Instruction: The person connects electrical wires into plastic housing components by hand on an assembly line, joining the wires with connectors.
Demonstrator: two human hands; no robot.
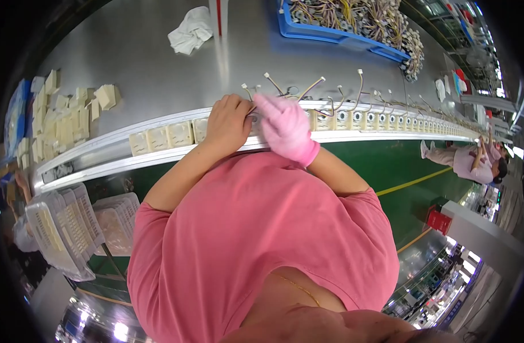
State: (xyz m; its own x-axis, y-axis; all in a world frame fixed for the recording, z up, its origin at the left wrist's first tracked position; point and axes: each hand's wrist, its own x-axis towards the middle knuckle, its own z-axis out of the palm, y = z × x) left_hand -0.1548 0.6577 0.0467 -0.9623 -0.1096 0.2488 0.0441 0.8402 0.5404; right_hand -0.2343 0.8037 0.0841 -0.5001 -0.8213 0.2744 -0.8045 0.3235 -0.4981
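In the head view, a blue tray (pixel 342 39) sits at the far edge of the desk (pixel 142 51); it is heaped with tangled wires (pixel 347 12) bearing pale plugs and round grey parts, and some of the heap hangs over its right end; a crumpled white cloth (pixel 192 31) lies to the left of it.

Along the near side runs a pale metal track (pixel 104 164); it holds a long row of cream cases (pixel 157 139), standing side by side and reaching far off to the right; thin leads (pixel 313 87) with white plugs rise from many of those on the right.

The bare left hand (pixel 230 123) lies over the track, its fingers (pixel 234 102) bent and close together; I cannot tell what they pinch; the gloved right hand (pixel 287 128) is just beside it, blurred, over the same row; whether its fingers grip anything I cannot tell; a lead shows between the two hands.

At left on the desk lies a loose pile of cream blocks (pixel 67 117); below the track's left end stand a front crate (pixel 78 220) and a rear crate (pixel 130 201), both white with slotted walls; pale things show in each, too unclear to name.
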